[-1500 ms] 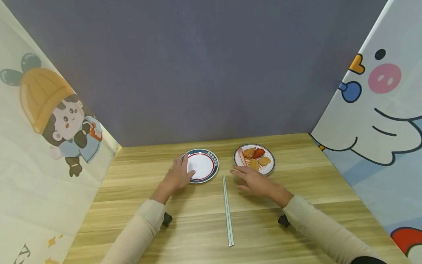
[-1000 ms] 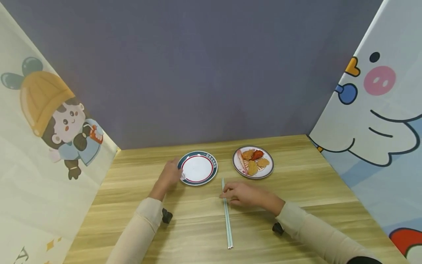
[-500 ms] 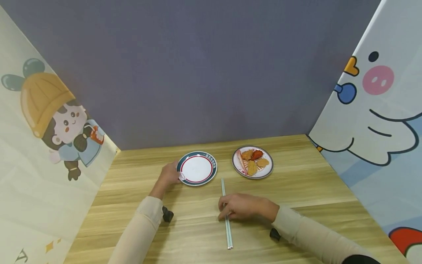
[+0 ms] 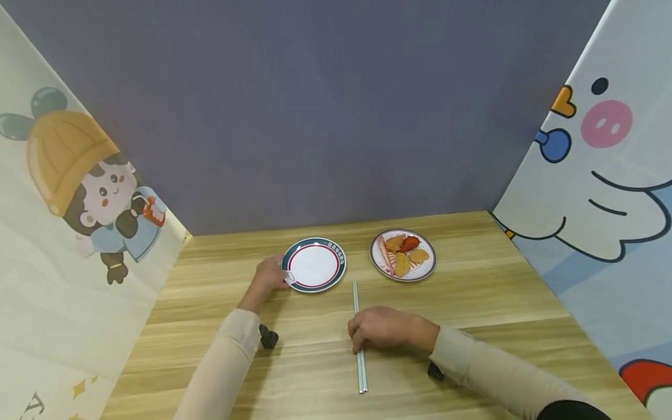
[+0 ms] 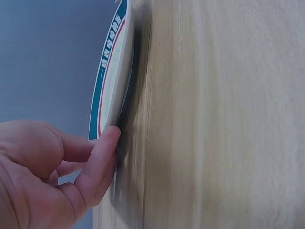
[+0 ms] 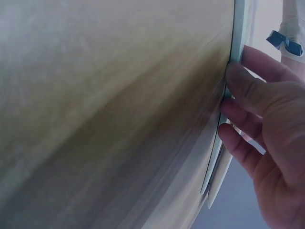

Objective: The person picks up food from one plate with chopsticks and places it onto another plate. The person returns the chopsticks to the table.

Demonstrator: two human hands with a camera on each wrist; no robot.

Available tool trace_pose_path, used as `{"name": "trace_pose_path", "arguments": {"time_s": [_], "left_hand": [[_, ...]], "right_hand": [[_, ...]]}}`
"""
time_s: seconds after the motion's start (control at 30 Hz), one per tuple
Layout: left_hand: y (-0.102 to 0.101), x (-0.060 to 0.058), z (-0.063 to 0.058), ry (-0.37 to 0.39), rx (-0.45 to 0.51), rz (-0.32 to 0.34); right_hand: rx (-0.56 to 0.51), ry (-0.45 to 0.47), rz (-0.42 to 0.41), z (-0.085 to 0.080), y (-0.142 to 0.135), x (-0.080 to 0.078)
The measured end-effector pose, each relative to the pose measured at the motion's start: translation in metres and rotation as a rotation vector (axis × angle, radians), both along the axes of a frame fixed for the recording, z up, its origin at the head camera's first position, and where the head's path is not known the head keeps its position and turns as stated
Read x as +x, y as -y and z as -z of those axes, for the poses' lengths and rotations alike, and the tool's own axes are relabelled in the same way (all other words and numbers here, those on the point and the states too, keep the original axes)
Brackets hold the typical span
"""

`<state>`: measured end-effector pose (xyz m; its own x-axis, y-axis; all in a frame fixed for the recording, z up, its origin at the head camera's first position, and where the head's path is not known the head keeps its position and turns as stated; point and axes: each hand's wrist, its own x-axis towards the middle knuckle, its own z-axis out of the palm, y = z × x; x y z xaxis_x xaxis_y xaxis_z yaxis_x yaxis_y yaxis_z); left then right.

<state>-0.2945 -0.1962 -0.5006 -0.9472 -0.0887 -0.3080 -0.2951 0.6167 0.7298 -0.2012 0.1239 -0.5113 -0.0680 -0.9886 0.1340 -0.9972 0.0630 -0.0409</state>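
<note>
Two pale green chopsticks (image 4: 361,373) sit in the right grip (image 4: 382,328), clamped near mid-length between the thumb and curled fingers, their ends running out ahead of it and back toward the person. Whether they are clear of the bench (image 4: 310,361) cannot be told. The right hand is bent knuckles-up, its sleeved forearm (image 4: 483,364) slanting in from the right.

Ahead and to the left of that grip, one teal-rimmed plate (image 4: 314,265) is pinched at its left edge by the left grip (image 4: 270,274), that arm reaching farther forward, fingertips against the rim.

Ahead and slightly right of the right grip stands one patterned plate (image 4: 425,268) with five food pieces: one pinkish strip (image 4: 386,256), one red piece (image 4: 409,243) and three golden pieces (image 4: 402,265).
</note>
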Motion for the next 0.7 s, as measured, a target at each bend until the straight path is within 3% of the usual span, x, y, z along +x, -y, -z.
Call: {"name": "trace_pose_path", "arguments": {"time_s": [0.2, 0.7], "left_hand": [[-0.002, 0.0, 0.0, 0.013, 0.024, -0.022], [-0.002, 0.003, 0.001, 0.016, 0.096, -0.055]], "right_hand": [[0.017, -0.034, 0.014, 0.0, 0.004, 0.001], [0.195, -0.139, 0.065, -0.007, 0.015, 0.0]]}}
